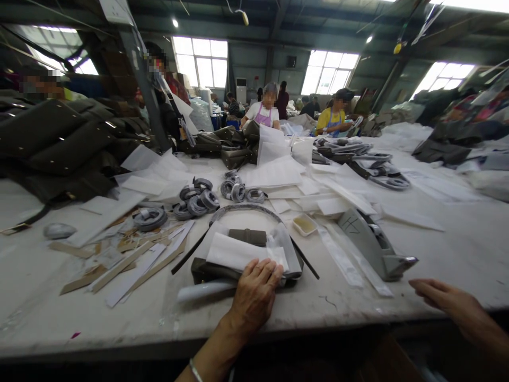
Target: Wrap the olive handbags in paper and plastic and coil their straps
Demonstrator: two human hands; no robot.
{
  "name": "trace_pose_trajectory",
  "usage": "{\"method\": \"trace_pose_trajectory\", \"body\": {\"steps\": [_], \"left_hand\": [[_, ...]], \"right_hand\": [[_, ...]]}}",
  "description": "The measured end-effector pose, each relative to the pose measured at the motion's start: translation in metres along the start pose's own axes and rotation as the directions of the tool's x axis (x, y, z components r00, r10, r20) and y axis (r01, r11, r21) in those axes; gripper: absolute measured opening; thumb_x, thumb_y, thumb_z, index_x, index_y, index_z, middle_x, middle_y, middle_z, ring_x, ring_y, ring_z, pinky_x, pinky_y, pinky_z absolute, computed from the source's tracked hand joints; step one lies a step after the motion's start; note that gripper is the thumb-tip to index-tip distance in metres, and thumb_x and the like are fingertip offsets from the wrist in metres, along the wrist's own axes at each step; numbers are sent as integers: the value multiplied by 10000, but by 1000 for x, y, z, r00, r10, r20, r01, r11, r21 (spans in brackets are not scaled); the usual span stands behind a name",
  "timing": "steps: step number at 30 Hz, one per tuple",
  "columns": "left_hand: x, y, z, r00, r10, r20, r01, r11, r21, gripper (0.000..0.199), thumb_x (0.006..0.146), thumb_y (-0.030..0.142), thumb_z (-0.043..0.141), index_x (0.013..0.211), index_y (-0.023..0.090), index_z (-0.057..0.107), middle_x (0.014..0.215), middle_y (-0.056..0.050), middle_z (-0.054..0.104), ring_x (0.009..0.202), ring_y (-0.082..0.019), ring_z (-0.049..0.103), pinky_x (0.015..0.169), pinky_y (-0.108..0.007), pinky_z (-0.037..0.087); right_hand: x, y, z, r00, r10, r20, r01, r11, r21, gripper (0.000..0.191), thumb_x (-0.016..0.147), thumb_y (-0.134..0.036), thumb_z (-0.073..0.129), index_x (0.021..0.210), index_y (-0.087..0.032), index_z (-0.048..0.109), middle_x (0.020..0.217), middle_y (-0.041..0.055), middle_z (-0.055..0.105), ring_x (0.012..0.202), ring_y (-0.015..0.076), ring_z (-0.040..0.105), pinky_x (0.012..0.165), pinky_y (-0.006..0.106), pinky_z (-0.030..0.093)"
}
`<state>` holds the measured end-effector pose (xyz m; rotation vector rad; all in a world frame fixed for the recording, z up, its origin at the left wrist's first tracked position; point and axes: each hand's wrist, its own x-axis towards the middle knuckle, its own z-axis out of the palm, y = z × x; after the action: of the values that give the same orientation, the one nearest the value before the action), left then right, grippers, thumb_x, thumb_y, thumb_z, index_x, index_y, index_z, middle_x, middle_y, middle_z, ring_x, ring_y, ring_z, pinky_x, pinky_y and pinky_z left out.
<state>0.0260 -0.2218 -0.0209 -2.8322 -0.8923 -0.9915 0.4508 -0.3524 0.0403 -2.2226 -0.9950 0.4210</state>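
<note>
A dark olive handbag (pixel 199 271) with a wrapped grey handle (pixel 246 208) lies at the table's near side. Over it is a folded white foam sheet (pixel 234 253), and clear plastic surrounds the handle area. My left hand (pixel 254 294) presses on the sheet and the bag's near edge, fingers bent and close together, thumb hidden. A rolled translucent sheet (pixel 204 291) lies just left of that hand. To the right stands a grey tape dispenser (pixel 368 241) with dark handwriting. My right hand (pixel 449 302) hovers near its cutter end, apart from it, fingers stretched out and holding nothing.
Cardboard strips (pixel 119 268) and wrapped strap coils (pixel 194 204) lie left and behind. A small tray (pixel 304 225) holds something yellowish. White foam sheets (pixel 274 172) and dark bags (pixel 59 138) are piled farther back. A co-worker in a purple apron (pixel 264 114) faces me.
</note>
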Motion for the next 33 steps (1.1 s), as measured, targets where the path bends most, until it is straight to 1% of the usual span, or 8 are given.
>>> {"method": "trace_pose_trajectory", "body": {"steps": [3, 6, 11, 13, 15, 23, 29, 33], "left_hand": [[1, 1, 0, 1000, -12, -5, 12, 1000, -9, 488, 848, 96, 471, 1319, 216, 520, 1259, -40, 632, 1205, -202, 537, 1105, -399, 325], [1, 1, 0, 1000, -18, 4, 18, 1000, -11, 478, 855, 95, 463, 1313, 215, 525, 1263, -42, 631, 1204, -208, 537, 1100, -403, 323], [0, 1, 1, 1000, -25, -10, 25, 1000, -19, 450, 886, 97, 430, 1307, 219, 534, 1256, -34, 636, 1195, -202, 541, 1100, -398, 318], [0, 1, 1, 1000, -24, -19, 23, 999, -23, 439, 898, 120, 434, 1315, 216, 533, 1256, -37, 636, 1195, -205, 540, 1103, -399, 317], [1, 1, 1, 999, -19, -38, 18, 999, -27, 425, 909, 141, 437, 1316, 212, 537, 1244, -37, 643, 1187, -206, 543, 1101, -393, 322], [-2, 0, 8, 994, 2, -108, -2, 1000, -5, 394, 935, 170, 415, 1296, 208, 569, 1235, -48, 653, 1185, -217, 546, 1076, -402, 363], [-2, 2, 9, 991, -12, -132, 9, 1000, -23, 401, 945, 164, 375, 1288, 194, 580, 1233, -52, 658, 1197, -222, 541, 1093, -395, 353], [-2, 1, 8, 993, -15, -114, 13, 1000, -21, 412, 947, 157, 358, 1297, 189, 575, 1232, -55, 658, 1187, -223, 548, 1088, -390, 357]], "right_hand": [[-16, -48, 0, 974, -107, 198, 105, 994, 17, 264, 675, -527, 637, 638, -277, 712, 733, 121, 671, 719, 240, 635, 706, 379, 468], [-27, -117, 20, 853, -281, 439, 288, 956, 51, 303, 772, -520, 618, 724, -229, 691, 722, 65, 639, 694, 198, 579, 660, 315, 447], [-34, -221, 84, 459, -496, 737, 672, 737, 77, 138, 780, -281, 593, 758, -189, 692, 700, -7, 666, 664, 133, 577, 658, 231, 421], [-31, -249, 109, 354, -497, 792, 795, 607, 25, 112, 744, -229, 595, 748, -195, 702, 660, -23, 665, 607, 112, 561, 600, 216, 379], [-27, -270, 130, 310, -469, 827, 880, 470, -63, 118, 721, -224, 610, 755, -210, 722, 657, -22, 677, 595, 113, 568, 566, 220, 340], [-13, -310, 190, 228, -202, 953, 973, 87, -214, 174, 694, -290, 739, 850, -211, 747, 775, 25, 730, 686, 161, 640, 602, 251, 333], [-21, -303, 217, 58, -309, 949, 955, -259, -143, 135, 799, -120, 659, 675, -157, 694, 657, 50, 696, 620, 163, 614, 741, 330, 344], [-17, -305, 216, -10, -284, 959, 944, -320, -85, 95, 808, -213, 715, 731, -166, 687, 694, 43, 705, 638, 162, 609, 754, 333, 317]]}}
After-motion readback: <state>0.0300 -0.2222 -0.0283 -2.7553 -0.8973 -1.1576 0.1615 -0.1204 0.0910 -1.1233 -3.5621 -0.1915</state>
